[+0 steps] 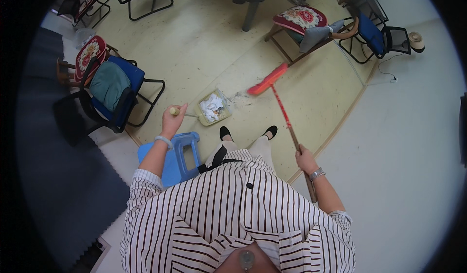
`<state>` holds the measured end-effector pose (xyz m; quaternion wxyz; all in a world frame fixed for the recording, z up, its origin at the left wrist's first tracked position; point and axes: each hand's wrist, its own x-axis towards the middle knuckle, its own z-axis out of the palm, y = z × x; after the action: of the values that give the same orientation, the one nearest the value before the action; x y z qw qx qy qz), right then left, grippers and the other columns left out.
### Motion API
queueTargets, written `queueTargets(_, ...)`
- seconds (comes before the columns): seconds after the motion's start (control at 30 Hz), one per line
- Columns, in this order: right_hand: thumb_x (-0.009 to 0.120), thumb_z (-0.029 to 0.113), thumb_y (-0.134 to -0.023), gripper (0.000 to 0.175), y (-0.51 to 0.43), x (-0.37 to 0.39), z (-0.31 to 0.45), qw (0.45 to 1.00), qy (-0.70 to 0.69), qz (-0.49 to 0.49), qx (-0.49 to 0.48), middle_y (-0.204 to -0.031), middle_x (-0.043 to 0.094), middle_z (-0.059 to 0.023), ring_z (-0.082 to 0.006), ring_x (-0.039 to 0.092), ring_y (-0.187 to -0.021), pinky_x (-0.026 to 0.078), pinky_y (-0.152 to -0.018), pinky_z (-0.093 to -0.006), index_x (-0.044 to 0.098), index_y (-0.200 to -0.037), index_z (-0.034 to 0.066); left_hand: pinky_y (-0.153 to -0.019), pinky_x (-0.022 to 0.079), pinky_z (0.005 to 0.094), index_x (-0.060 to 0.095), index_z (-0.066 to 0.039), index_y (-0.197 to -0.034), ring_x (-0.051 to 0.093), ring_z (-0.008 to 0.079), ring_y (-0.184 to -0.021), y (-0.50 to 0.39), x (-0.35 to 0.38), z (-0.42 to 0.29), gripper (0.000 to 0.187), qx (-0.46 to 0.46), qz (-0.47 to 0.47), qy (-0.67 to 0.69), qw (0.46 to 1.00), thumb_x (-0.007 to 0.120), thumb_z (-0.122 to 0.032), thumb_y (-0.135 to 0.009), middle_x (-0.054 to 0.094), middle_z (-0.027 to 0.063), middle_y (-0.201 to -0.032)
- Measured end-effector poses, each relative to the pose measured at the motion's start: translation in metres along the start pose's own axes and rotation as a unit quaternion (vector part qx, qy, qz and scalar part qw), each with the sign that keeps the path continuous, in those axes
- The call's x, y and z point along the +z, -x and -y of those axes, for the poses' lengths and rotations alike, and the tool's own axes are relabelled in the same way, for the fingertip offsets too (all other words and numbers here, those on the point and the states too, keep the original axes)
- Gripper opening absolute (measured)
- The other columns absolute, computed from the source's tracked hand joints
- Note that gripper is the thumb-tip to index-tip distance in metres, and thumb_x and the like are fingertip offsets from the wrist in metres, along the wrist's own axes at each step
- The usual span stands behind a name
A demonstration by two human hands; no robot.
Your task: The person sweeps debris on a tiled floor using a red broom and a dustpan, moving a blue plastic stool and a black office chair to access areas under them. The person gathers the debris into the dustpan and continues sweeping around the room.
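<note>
My left hand (173, 120) is closed around the upright handle of a long-handled dustpan (201, 118). The pan stands on the floor, its mouth turned to the right, with crumpled white paper (211, 107) and small debris in it. My right hand (305, 159) grips the wooden stick of a broom, whose lower part is wrapped in red. The red broom head (268, 79) is at the floor or just above it, to the right of the pan; contact cannot be told. Between broom head and pan lies a patch of grey dust and bits (242, 99).
A blue plastic stool (160, 163) stands close by my left forearm. Chairs with a blue seat (126, 72) and a floral cushion (87, 57) are at left. A wooden chair with a floral cushion (301, 17) stands beyond the broom head. A table leg (251, 15) is ahead.
</note>
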<state>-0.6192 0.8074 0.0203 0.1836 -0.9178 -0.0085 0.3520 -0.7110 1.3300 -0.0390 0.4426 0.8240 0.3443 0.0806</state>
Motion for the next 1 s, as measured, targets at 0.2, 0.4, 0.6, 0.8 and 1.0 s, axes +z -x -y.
queueTargets(0.2,0.054,0.007,-0.078,0.023,-0.033,-0.04,-0.014,0.966,0.25,-0.061,0.005,-0.078,0.064,-0.0248,-0.0409,0.065,-0.076,0.053,-0.067,-0.0475,0.051,-0.099,-0.0026,-0.05,0.044,0.0256,0.061,-0.002,-0.08,0.054,0.0089,-0.052,-0.008,-0.003,0.011,0.035,0.035,0.027,-0.009,0.999,0.069,-0.036,-0.083,0.057,0.0026,-0.063)
queueTargets(0.4,0.055,0.009,-0.076,0.016,-0.097,-0.034,0.037,0.96,0.274,0.025,-0.048,-0.082,0.066,-0.0253,-0.0384,0.066,-0.082,0.054,-0.073,-0.0435,0.065,-0.081,-0.0032,-0.069,0.05,0.0341,0.063,-0.001,-0.079,0.064,0.0246,-0.072,-0.019,0.002,0.01,0.038,-0.048,0.017,0.001,0.999,0.073,-0.038,-0.078,0.065,0.0143,-0.076)
queueTargets(0.6,0.055,0.009,-0.073,0.019,-0.088,-0.009,0.123,0.948,0.26,0.143,-0.112,-0.079,0.065,-0.0271,-0.0386,0.066,-0.079,0.054,-0.071,-0.0424,0.065,-0.081,-0.0059,-0.071,0.051,0.036,0.063,-0.002,-0.08,0.065,0.0289,-0.076,-0.013,0.023,-0.006,0.038,-0.04,-0.015,0.005,0.999,0.073,-0.038,-0.077,0.066,0.0169,-0.08)
queueTargets(0.8,0.05,0.004,-0.071,0.028,-0.059,0.005,0.2,0.952,0.127,0.25,-0.126,-0.074,0.063,-0.0271,-0.0361,0.066,-0.072,0.053,-0.065,-0.0411,0.06,-0.092,-0.0098,-0.072,0.051,0.039,0.062,-0.001,-0.08,0.065,0.0335,-0.078,-0.011,0.009,-0.004,0.04,-0.045,-0.026,-0.004,0.999,0.073,-0.04,-0.077,0.066,0.0192,-0.081)
queueTargets(1.0,0.048,0.002,-0.071,0.033,-0.015,-0.039,0.203,0.942,0.165,0.204,-0.208,-0.079,0.064,-0.0257,-0.0381,0.064,-0.073,0.051,-0.065,-0.0436,0.059,-0.101,-0.0036,-0.068,0.05,0.0359,0.062,-0.002,-0.078,0.064,0.0276,-0.072,-0.008,0.01,-0.003,0.035,-0.032,-0.02,-0.048,0.998,0.073,-0.036,-0.078,0.065,0.0154,-0.075)
